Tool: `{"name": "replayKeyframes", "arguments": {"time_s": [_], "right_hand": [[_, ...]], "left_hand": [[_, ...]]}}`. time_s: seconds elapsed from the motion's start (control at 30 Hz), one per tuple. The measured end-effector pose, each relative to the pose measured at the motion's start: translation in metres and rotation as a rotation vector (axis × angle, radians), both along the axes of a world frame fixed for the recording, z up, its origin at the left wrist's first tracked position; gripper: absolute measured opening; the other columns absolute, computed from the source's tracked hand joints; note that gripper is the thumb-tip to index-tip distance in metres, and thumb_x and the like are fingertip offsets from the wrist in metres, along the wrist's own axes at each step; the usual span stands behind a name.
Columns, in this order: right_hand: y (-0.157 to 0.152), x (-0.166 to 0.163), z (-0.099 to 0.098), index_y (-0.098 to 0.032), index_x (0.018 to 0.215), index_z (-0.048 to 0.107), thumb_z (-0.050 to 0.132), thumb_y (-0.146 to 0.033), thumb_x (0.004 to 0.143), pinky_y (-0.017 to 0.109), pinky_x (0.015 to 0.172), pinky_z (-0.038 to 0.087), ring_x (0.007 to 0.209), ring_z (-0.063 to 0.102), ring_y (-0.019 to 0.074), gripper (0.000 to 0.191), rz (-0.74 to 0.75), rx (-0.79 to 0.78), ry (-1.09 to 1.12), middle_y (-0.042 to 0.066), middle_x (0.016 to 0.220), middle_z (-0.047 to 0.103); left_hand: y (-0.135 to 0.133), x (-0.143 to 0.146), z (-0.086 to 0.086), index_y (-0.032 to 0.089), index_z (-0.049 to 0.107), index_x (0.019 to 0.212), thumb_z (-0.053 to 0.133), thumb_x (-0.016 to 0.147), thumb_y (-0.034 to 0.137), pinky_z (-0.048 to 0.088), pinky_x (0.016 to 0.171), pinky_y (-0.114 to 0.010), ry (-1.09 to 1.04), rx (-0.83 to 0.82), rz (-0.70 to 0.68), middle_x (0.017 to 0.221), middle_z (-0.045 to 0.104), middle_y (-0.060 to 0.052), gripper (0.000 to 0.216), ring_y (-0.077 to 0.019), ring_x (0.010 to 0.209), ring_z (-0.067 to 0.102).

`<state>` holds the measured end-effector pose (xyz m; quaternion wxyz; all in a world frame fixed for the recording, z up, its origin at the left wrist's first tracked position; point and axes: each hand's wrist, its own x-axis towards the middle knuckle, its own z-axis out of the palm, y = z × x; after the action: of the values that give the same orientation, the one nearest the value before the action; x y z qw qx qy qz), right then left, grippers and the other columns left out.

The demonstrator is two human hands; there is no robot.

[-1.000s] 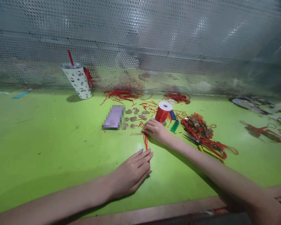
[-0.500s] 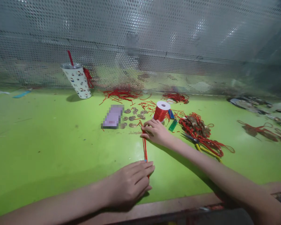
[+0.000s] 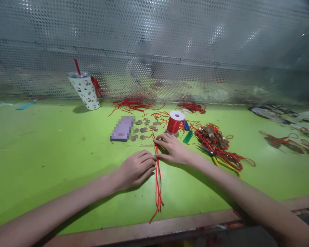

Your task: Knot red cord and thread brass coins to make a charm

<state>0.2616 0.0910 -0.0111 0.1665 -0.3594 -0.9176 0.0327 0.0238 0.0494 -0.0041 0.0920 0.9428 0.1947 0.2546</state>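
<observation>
A bundle of red cords (image 3: 158,181) lies stretched on the green table (image 3: 54,154), running from my hands toward the near edge. My left hand (image 3: 135,168) rests palm down beside the bundle, its fingertips touching the cords, fingers loosely extended. My right hand (image 3: 173,147) lies over the cords' far end with its thumb and fingers pinched on them. Just beyond it stands a red thread spool (image 3: 174,122). Several brass coins (image 3: 144,127) lie left of the spool.
A patterned cup with a red straw (image 3: 85,89) stands at the back left. A pile of red-corded coin charms (image 3: 217,139), yellow-handled pliers (image 3: 221,161), a green lighter (image 3: 188,137) and a blue lighter (image 3: 185,125) lie right. Perforated metal wall (image 3: 154,51) behind.
My left hand moved from the cords' near end up the bundle to meet my right hand, leaving the loose cord ends uncovered near the table edge. My right hand drew back slightly.
</observation>
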Motion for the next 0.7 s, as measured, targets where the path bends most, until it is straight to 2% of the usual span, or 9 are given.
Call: {"name": "replayKeyframes", "arguments": {"time_s": [0.2,0.4,0.5,0.7], "right_hand": [[-0.004,-0.002,0.002,-0.014,0.14,0.056,0.052,-0.058,0.098,0.053,0.103,0.046,0.121,0.053,0.0328,0.061,-0.023,-0.024,0.007,0.018,0.13,0.058],[-0.003,-0.003,0.001,-0.018,0.135,0.062,0.034,-0.038,0.108,0.049,0.101,0.046,0.117,0.054,0.0276,0.044,-0.051,-0.079,0.039,0.014,0.129,0.061],[-0.003,-0.005,0.001,-0.019,0.134,0.063,0.037,-0.036,0.108,0.049,0.1,0.046,0.116,0.055,0.0277,0.041,-0.07,-0.085,0.048,0.014,0.128,0.061],[-0.008,-0.003,0.002,-0.018,0.138,0.058,0.042,-0.034,0.106,0.05,0.103,0.044,0.12,0.054,0.0282,0.04,-0.073,-0.111,0.09,0.014,0.131,0.062]], "left_hand": [[-0.01,-0.003,-0.003,0.015,0.063,0.108,0.049,0.1,0.02,0.055,0.09,-0.041,0.047,0.031,0.015,0.109,0.07,-0.013,0.017,-0.0249,0.104,0.063],[0.0,-0.002,-0.001,0.014,0.062,0.104,0.049,0.101,0.02,0.055,0.087,-0.039,0.004,0.0,0.04,0.105,0.07,-0.011,0.015,-0.0229,0.098,0.064],[0.011,0.0,-0.003,0.013,0.061,0.109,0.049,0.101,0.021,0.055,0.09,-0.041,-0.018,0.004,0.095,0.109,0.07,-0.012,0.017,-0.0239,0.103,0.063],[0.021,0.0,-0.007,0.014,0.064,0.108,0.05,0.1,0.022,0.054,0.09,-0.043,0.013,0.029,0.081,0.112,0.071,-0.011,0.017,-0.0253,0.104,0.062]]}}
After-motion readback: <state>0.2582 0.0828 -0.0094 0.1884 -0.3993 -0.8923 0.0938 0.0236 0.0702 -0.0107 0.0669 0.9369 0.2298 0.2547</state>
